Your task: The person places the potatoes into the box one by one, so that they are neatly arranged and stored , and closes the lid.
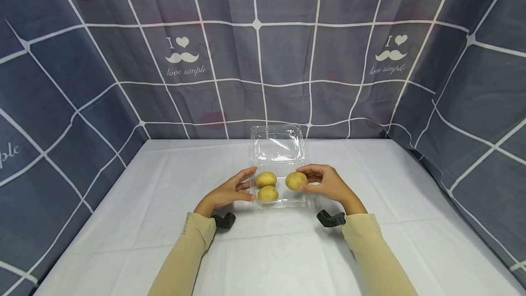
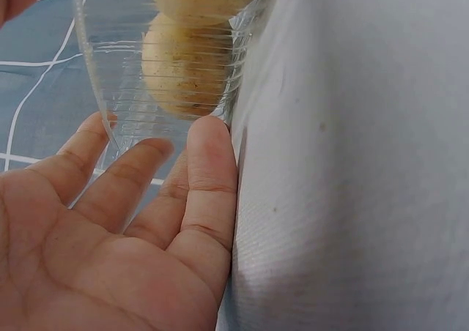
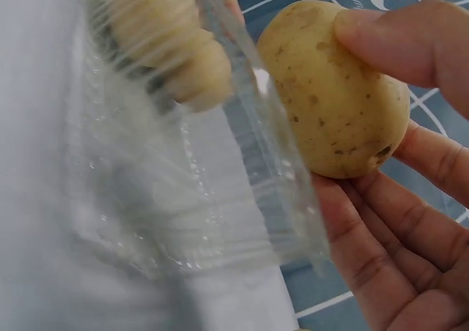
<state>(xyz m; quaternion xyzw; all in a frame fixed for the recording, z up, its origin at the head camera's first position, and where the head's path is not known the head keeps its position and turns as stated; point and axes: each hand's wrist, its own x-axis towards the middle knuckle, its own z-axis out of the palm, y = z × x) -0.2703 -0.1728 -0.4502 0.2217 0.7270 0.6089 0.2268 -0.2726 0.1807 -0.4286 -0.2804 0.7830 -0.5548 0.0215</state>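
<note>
A clear plastic clamshell box [image 1: 289,197] lies on the white cloth with its lid [image 1: 278,146] standing up at the back. Two yellow potatoes sit at the left inside it, a rear potato [image 1: 265,179] and a front potato [image 1: 268,193]. My right hand [image 1: 328,182] pinches a third potato [image 1: 296,181] between thumb and fingers, at the box's right side; in the right wrist view this potato [image 3: 333,89] shows just above the rim. My left hand [image 1: 228,192] is at the box's left wall, fingers [image 2: 209,170] spread and fairly straight, fingertips right at the plastic.
The white cloth [image 1: 230,259] covers the table around the box. A grey-blue curtain with white grid lines [image 1: 230,54] stands behind it and along both sides. Each wrist carries a black camera mount, one left [image 1: 223,220] and one right [image 1: 330,218].
</note>
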